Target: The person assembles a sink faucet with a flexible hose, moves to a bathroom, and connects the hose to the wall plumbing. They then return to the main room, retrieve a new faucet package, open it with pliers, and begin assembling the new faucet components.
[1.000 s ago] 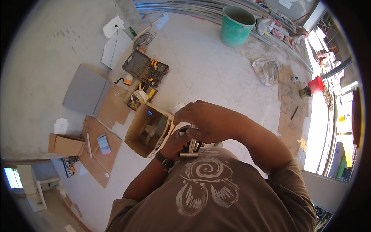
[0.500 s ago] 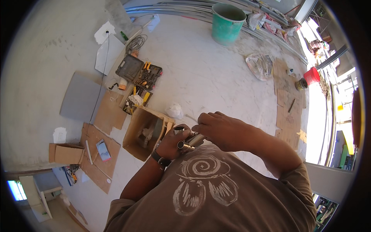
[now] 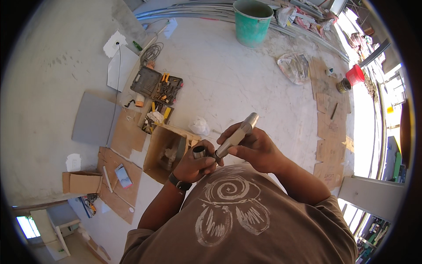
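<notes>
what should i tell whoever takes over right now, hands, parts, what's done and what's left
Left hand: closed on a short metal fitting, held at chest height.
Right hand: gripping a silver metal tube, its lower end meeting the fitting.
Open cardboard box on the floor just left of the hands; open tool case further off.
Done: both parts picked up and brought end to end.
Left: whether they are fully joined can't be seen; check the joint.

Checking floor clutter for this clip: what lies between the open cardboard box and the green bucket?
In the head view, between the open cardboard box and the green bucket lies bare pale floor, with only a small crumpled white bag near the box.
</notes>
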Demonstrator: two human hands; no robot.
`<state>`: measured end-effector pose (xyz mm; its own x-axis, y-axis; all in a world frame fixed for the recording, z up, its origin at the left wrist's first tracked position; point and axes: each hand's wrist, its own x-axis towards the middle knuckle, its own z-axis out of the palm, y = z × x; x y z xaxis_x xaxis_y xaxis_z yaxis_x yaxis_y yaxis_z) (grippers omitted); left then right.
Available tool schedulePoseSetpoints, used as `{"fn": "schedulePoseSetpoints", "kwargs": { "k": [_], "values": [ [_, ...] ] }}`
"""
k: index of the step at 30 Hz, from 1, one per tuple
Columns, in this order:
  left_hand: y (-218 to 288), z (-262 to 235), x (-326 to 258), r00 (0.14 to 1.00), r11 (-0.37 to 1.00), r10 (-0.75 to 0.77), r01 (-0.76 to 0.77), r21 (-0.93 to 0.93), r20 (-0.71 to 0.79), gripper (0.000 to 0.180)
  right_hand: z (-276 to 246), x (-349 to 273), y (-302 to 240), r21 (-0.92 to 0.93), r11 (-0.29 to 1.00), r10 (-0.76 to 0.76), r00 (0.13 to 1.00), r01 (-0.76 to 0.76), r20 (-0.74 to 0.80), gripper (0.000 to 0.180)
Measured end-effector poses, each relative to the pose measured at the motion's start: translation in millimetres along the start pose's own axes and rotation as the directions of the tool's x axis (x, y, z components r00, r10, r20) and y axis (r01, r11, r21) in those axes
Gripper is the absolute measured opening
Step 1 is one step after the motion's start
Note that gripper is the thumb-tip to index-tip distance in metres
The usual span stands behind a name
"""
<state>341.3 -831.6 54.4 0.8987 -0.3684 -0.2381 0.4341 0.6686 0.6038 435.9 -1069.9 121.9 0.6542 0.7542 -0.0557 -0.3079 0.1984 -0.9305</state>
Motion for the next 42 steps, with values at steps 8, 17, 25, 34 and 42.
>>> {"fn": "schedulePoseSetpoints", "kwargs": {
  "k": [8, 17, 25, 34, 42],
  "values": [
    [1.2, 21.5, 3.0, 0.994, 0.989, 0.050, -0.036, 0.141, -0.100, 0.020, -4.7, 1.0, 2.0, -0.348, 0.936, 0.031, 0.997, -0.052, -0.068, 0.035],
    [8.8, 41.3, 5.6, 0.988, 0.986, 0.083, -0.063, 0.155, -0.130, 0.014, -12.9, 14.3, 2.6, 0.038, 0.996, -0.076, 0.997, 0.077, -0.016, 0.037],
    [6.2, 49.6, 18.3, 0.950, 0.926, 0.204, -0.110, 0.360, -0.234, 0.016, 2.3, 15.5, 7.9, -0.054, 0.998, -0.036, 0.960, 0.022, -0.277, 0.042],
    [-2.7, 65.8, 45.3, 0.952, 0.919, 0.246, -0.168, 0.358, -0.185, 0.016, -19.0, 4.2, -3.3, -0.130, 0.987, 0.063, 0.968, -0.097, -0.243, 0.056],
    [-20.6, 101.1, 94.3, 0.972, 0.970, 0.235, -0.233, 0.076, -0.024, 0.021, -77.7, -36.3, -32.6, 0.169, 0.976, -0.121, 0.987, 0.138, -0.108, 0.084]
  ]
}}
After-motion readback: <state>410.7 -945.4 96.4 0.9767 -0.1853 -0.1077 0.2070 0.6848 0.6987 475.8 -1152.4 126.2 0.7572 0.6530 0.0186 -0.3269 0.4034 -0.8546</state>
